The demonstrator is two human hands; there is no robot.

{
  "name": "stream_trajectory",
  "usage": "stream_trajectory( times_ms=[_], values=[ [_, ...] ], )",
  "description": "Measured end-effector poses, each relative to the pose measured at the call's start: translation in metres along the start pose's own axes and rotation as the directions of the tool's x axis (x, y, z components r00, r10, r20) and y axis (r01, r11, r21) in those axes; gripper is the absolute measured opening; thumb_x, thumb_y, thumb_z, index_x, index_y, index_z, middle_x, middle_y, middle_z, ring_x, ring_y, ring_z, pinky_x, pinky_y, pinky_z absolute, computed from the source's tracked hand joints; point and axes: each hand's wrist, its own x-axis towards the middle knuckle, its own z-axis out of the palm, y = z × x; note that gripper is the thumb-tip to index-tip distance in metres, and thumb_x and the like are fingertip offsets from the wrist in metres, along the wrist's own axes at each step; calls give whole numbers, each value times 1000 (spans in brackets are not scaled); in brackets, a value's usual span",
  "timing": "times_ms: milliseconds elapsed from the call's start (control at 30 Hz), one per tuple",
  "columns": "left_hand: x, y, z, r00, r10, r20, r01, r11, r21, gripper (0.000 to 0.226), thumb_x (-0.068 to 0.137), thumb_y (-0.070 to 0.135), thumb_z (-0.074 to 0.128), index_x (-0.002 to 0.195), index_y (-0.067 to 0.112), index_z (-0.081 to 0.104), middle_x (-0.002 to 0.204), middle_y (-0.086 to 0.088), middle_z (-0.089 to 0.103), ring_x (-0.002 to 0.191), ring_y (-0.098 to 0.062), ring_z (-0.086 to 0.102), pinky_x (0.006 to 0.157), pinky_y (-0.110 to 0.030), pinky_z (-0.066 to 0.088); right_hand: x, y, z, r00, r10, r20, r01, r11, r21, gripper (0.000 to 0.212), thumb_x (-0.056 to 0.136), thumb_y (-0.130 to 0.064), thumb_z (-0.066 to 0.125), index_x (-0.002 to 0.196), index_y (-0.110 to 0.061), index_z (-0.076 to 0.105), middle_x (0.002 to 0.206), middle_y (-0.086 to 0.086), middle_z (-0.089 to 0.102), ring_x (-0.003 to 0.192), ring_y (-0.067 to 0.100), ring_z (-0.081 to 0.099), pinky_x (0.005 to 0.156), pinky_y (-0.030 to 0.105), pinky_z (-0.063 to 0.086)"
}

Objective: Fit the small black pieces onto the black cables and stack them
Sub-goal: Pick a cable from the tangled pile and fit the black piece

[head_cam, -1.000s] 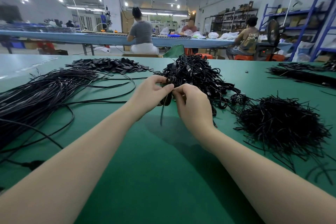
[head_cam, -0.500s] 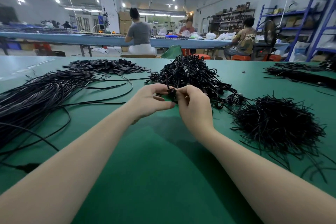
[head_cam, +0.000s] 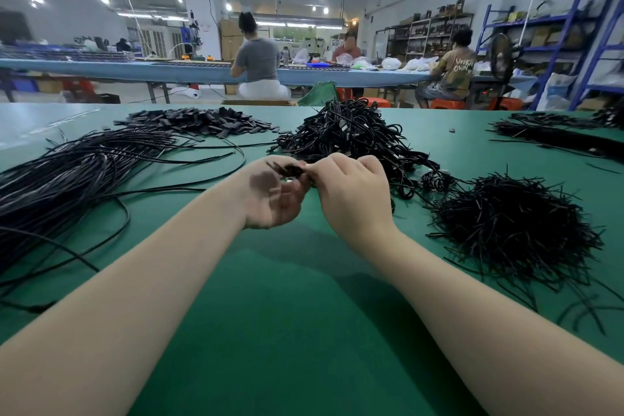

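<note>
On the green bench [head_cam: 304,331], the largest thing is the sheaf of long black cables [head_cam: 67,176] spread along the left side, its loose ends curving toward the middle. At the right lies a bristly heap of short black strands [head_cam: 513,226]. Beyond the hands, at the middle, sits the tangled stack [head_cam: 351,135] of coiled cables, and left of that a flat scatter of small black pieces [head_cam: 196,121] near the far edge. More dark bundles [head_cam: 557,135] lie at the far right.

Both hands meet above the bench, just in front of the stack. The left hand [head_cam: 270,196] is turned palm up, fingers loosely curled, cradling a small coiled cable [head_cam: 290,170] at its fingertips; the hand is motion-blurred, so its exact hold is unclear. The right hand [head_cam: 354,192], knuckles up and fingers curled, pinches the same coil from the right. The coil sits between the two hands, clear of the bench and of the stack behind it.

Across the aisle, three people sit at a long blue table [head_cam: 135,67].
</note>
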Motion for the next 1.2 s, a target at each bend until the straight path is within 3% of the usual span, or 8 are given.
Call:
stream_trajectory(
  times_ms=[167,300,367,533,633,700,933,1200],
  values=[
    [0,1,-17,992,-74,99,73,997,15,19,76,21,57,57,14,57,48,9,49,34,-3,42,35,-14,36,-3,-1,6,993,-121,-12,121,992,-39,11,81,-6,70,73,-14,69,66,0,60,56,22,56,57,33,42],
    [25,-28,-23,794,527,-304,-387,823,416,19,95,29,47,101,15,57,58,1,59,44,-11,44,45,-21,33,10,3,-4,994,-62,-85,70,993,93,6,80,-5,74,83,-10,73,76,2,69,59,21,60,59,30,44],
    [31,-41,-31,674,705,-219,-330,553,765,17,96,29,44,101,22,59,65,1,64,49,-12,49,50,-25,37,35,10,-9,992,-49,-113,57,996,74,4,87,-11,68,88,-10,72,80,2,70,62,19,61,64,27,39],
    [32,-56,-27,690,721,67,-77,-20,997,22,89,24,46,96,34,65,83,11,62,76,-18,57,62,-26,38,122,66,-9,890,354,286,-280,921,-269,33,96,-4,46,127,-11,52,104,11,62,86,28,60,68,34,41],
    [31,-57,-24,664,745,58,-37,-44,998,25,89,22,44,98,30,66,99,5,68,89,-22,60,66,-27,42,126,64,-5,693,433,577,-215,888,-408,59,87,-2,47,143,-15,32,116,16,52,103,35,53,80,46,44],
    [30,-58,-22,663,748,31,9,-50,999,25,92,22,42,102,27,64,105,0,67,93,-24,61,68,-29,44,98,36,4,698,310,645,-71,927,-368,51,85,-8,48,135,-21,46,120,12,56,107,32,54,81,42,42],
    [-4,-52,-32,820,560,119,194,-468,862,29,99,30,34,122,23,48,113,-4,50,107,-27,55,69,-36,39,-20,-13,20,594,274,757,-441,897,21,30,95,-24,42,120,-24,58,122,2,57,113,24,54,84,34,46],
    [-143,-49,-141,860,494,-125,358,-411,838,26,88,56,28,82,33,41,92,14,41,88,-6,47,86,-31,46,-21,-8,17,594,215,775,-429,900,79,30,96,-24,41,117,-23,63,124,1,57,109,21,55,89,35,48]
  ],
)
